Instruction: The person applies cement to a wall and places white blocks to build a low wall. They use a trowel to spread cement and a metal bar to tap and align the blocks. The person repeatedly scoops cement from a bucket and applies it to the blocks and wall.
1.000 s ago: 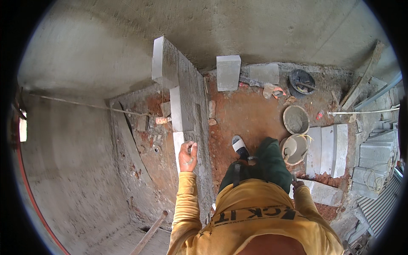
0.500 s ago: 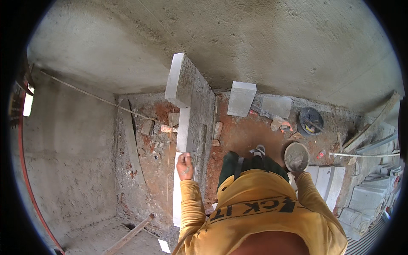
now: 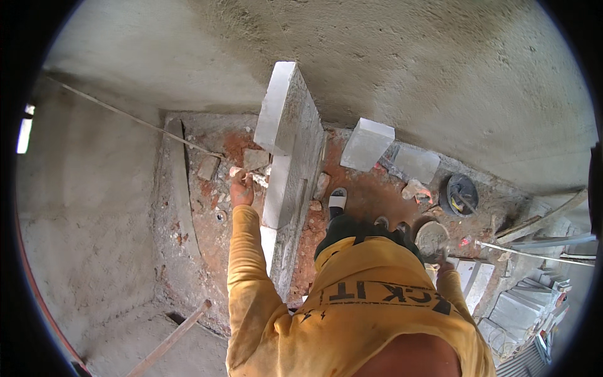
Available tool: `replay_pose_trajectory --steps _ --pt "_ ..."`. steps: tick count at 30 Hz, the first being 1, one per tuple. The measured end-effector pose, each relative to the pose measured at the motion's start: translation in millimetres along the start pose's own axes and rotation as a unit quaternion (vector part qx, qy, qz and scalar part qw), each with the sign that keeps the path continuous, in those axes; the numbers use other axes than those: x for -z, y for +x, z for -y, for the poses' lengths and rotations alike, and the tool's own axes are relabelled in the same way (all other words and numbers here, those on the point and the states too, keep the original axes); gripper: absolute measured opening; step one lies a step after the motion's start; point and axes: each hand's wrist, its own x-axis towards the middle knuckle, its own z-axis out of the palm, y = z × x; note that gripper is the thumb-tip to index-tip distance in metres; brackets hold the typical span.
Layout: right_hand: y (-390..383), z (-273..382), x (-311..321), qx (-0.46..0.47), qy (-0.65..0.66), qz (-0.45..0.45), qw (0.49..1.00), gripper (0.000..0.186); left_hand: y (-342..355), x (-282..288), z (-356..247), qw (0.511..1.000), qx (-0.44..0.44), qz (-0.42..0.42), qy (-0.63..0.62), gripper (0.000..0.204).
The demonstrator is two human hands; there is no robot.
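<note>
My left hand (image 3: 242,188) is stretched out past the left side of a low wall of pale blocks (image 3: 276,188), its fingers curled closed beside a stub of pinkish brick or pipe (image 3: 258,179). What it grips, if anything, is too small to make out. On the right, my right hand (image 3: 446,267) is closed just below a round bucket (image 3: 433,222) with grey mortar inside. A thin grey shape, perhaps a tool handle, shows at its fingers, but I cannot make it out. The top block (image 3: 276,113) of the wall stands at the far end against the rendered wall.
A loose white block (image 3: 367,144) and a flat slab (image 3: 416,163) lie by the far wall. A black tub (image 3: 461,195) stands right of them. Block stacks (image 3: 518,308) and planks (image 3: 543,220) line the right side. A wooden pole (image 3: 169,339) leans at lower left.
My left hand has left the top of the block wall and reached forward and left beyond it. My right hand has shifted slightly down from the bucket rim. One foot has stepped forward beside the wall.
</note>
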Motion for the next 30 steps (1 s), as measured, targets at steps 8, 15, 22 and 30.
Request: replay_pose_trajectory --steps 8,15,22,30 --pt "-103 -29 -41 0.224 -0.460 0.089 0.855 0.025 98 -25 35 0.985 -0.041 0.141 0.094 0.074" --pt "-117 -7 -43 0.336 -0.527 0.103 0.774 0.038 85 -30 11 0.983 -0.110 0.070 0.127 0.103" --pt "-168 98 -79 0.010 -0.115 -0.034 0.993 0.031 65 -97 -16 0.999 -0.038 0.017 0.030 0.126" --pt "-188 75 -57 0.187 -0.409 0.003 0.893 0.024 67 -128 -35 0.981 0.021 -0.088 -0.170 0.128"
